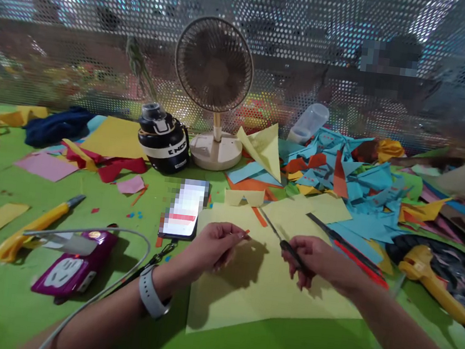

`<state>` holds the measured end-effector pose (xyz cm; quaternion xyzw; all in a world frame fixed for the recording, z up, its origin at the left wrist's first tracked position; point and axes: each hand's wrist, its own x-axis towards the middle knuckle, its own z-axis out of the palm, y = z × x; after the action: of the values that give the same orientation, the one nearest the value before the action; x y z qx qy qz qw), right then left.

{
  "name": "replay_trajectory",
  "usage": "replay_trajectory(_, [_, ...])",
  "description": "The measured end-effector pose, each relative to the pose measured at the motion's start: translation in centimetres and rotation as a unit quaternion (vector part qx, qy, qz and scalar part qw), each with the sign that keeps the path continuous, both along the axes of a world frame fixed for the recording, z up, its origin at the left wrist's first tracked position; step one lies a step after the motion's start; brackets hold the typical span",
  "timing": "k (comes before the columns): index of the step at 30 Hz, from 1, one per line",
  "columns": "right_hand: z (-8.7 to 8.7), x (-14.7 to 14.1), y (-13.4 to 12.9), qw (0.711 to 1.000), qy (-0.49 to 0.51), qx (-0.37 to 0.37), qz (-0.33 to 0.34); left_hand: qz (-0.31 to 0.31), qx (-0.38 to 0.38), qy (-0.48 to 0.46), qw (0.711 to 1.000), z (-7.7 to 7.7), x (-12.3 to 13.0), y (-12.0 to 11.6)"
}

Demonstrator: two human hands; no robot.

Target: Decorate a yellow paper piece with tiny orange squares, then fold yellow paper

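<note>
My left hand [218, 247], with a white watch on the wrist, pinches a tiny orange paper piece [246, 232] between thumb and fingertip. My right hand [309, 260] is wrapped round the black handle of slim scissors [273, 227]; their blades point up and to the left. Both hands hover over a large pale yellow paper sheet [238, 309]. An orange strip [259, 217] lies on that sheet by the blade tips. Just behind it is a pale yellow cut piece [244, 197] with notches.
A lit phone [184, 211] lies beside my left hand. Farther left are a purple power socket [74, 268] and a yellow-handled tool [35, 229]. A black bottle [163, 144] and fan [213, 153] stand behind. Blue paper scraps [358, 177] and a yellow glue gun [434, 281] occupy the right.
</note>
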<state>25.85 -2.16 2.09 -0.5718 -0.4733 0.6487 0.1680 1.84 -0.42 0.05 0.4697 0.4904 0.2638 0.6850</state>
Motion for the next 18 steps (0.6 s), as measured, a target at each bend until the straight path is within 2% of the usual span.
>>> replay_trajectory(4, [-0.8, -0.9, -1.4, 0.997, 0.045, -0.047, 0.029, 0.015, -0.011, -0.011, 1.0, -0.3, 0.1, 0.0])
replay_trajectory(10, [-2.2, -0.9, -2.6, 0.996, -0.006, -0.057, 0.072, 0.018, -0.032, -0.046, 0.998, -0.6, 0.3, -0.2])
replay_trajectory(18, [-1.4, -1.0, -3.0, 0.996, 0.004, -0.034, 0.078, -0.015, -0.078, -0.005, 0.997, -0.3, 0.3, 0.0])
